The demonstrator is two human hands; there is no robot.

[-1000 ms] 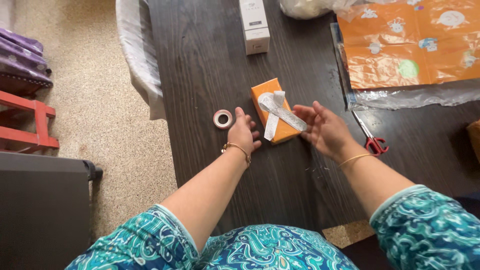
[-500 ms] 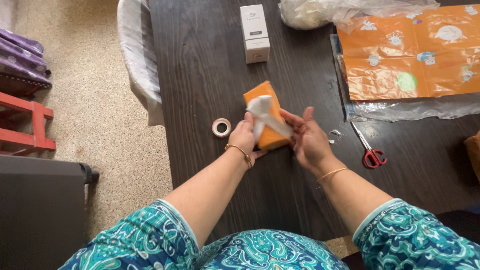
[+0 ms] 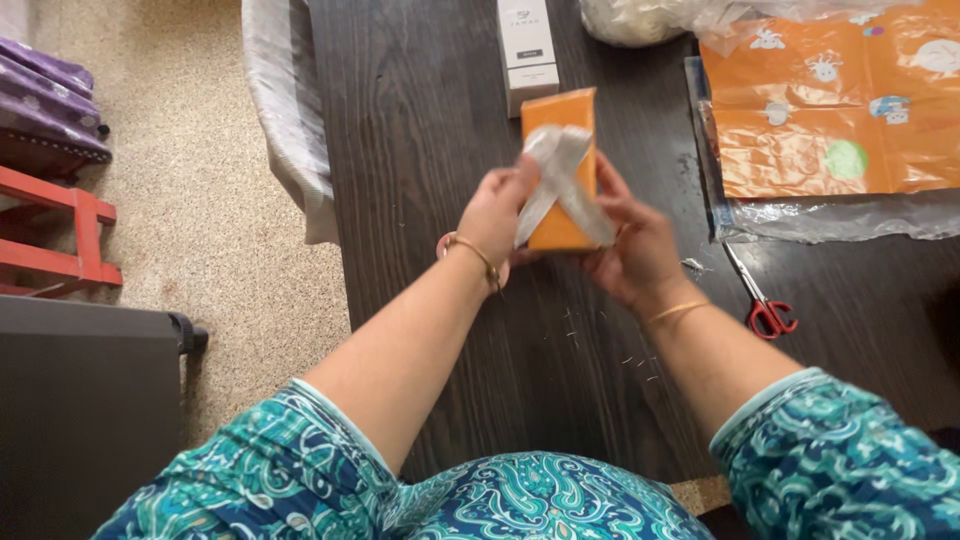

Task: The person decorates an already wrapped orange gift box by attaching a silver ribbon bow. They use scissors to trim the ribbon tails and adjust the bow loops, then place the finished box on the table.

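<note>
Head cam looking down: both hands have the orange wrapped box (image 3: 560, 170) lifted up off the dark worktop (image 3: 430, 150). Left hand (image 3: 493, 212) fingers are closed on its left edge, right hand (image 3: 630, 245) fingers wrapped round the right side and underneath. A silver ribbon (image 3: 560, 185) crosses the box front, a bit blurry. White carton (image 3: 529, 50) sits just behind it, red-handled scissors (image 3: 762, 300) off to the right, orange gift paper (image 3: 830, 110) beyond.

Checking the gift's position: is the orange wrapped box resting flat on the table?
No, both hands, left hand and right hand, hold the orange wrapped box lifted above the table.
</note>
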